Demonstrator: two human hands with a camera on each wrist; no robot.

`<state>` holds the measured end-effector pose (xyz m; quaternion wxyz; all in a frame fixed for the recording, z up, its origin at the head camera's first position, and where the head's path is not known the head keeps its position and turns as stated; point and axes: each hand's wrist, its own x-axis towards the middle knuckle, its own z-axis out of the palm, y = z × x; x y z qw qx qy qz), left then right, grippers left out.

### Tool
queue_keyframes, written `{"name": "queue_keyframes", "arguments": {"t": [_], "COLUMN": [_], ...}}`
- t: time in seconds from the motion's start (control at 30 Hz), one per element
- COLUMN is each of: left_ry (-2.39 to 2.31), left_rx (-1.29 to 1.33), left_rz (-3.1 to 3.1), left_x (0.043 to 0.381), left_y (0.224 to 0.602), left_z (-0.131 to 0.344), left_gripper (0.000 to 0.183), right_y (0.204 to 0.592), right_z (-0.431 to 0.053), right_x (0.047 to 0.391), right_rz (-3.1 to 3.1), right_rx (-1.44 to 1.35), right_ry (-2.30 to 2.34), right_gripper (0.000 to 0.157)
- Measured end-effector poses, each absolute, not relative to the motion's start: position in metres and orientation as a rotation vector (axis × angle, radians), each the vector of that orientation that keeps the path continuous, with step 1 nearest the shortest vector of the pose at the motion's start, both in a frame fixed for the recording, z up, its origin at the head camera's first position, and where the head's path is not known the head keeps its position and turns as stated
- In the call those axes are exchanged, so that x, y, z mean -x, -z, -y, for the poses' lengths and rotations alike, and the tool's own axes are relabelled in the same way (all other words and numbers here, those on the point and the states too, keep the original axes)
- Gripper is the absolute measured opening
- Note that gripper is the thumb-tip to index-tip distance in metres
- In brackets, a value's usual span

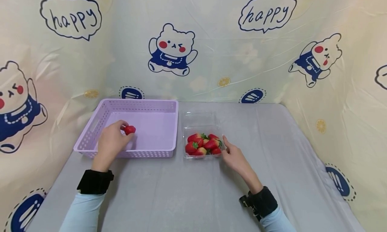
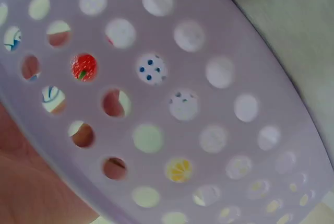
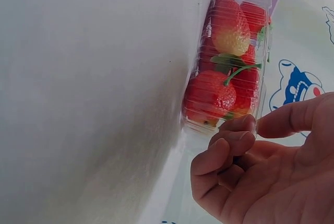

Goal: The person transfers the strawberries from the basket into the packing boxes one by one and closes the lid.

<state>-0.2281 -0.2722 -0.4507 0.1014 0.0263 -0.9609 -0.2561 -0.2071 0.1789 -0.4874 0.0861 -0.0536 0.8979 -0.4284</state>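
Observation:
A red strawberry (image 1: 130,130) is pinched between the thumb and fingers of my left hand (image 1: 112,138), above the floor of a lilac plastic basket (image 1: 160,126). In the left wrist view the basket's perforated wall (image 2: 172,67) covers most of that hand, and red strawberry (image 2: 84,67) shows through one hole. My right hand (image 1: 234,158) grips the near right side of a clear plastic box (image 1: 185,131), thumb and curled fingers at its wall (image 3: 250,122). Several strawberries (image 1: 201,145) with green leaves lie inside the box, whose lid (image 1: 199,118) stands open at the back.
Grey cloth covers the table (image 1: 169,195), under both basket and box. Behind it hangs a pale curtain (image 1: 217,50) printed with bears and the word happy. The basket stands just left of the box, with a narrow gap between them.

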Motion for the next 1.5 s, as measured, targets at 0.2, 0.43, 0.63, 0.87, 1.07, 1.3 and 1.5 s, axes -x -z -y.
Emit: {"name": "queue_keyframes", "arguments": {"t": [0.2,0.43,0.63,0.87,1.07,1.3,1.5], "left_ry": [0.735,0.757,0.758,0.750,0.747,0.740,0.758], "left_rx": [-0.053,-0.029,0.004,0.053,0.115,0.156,0.179], "left_rz": [2.769,2.741,2.720,2.682,2.653,2.606,2.584], "left_x": [0.227,0.225,0.222,0.221,0.220,0.219,0.215], "left_y": [0.449,0.450,0.451,0.453,0.450,0.447,0.449], "left_z": [0.261,0.252,0.241,0.229,0.219,0.207,0.198], "left_gripper": [0.036,0.033,0.033,0.032,0.029,0.027,0.029], "right_y": [0.487,0.487,0.486,0.486,0.485,0.487,0.487], "right_z": [-0.179,-0.178,-0.179,-0.179,-0.178,-0.178,-0.178], "right_x": [0.207,0.207,0.205,0.206,0.206,0.207,0.206], "right_rz": [-2.677,-2.676,-2.667,-2.679,-2.670,-2.671,-2.664], "right_rx": [0.155,0.152,0.153,0.136,0.139,0.141,0.139], "right_ry": [1.281,1.281,1.284,1.271,1.274,1.289,1.288], "right_gripper": [0.065,0.065,0.066,0.066,0.066,0.065,0.065]}}
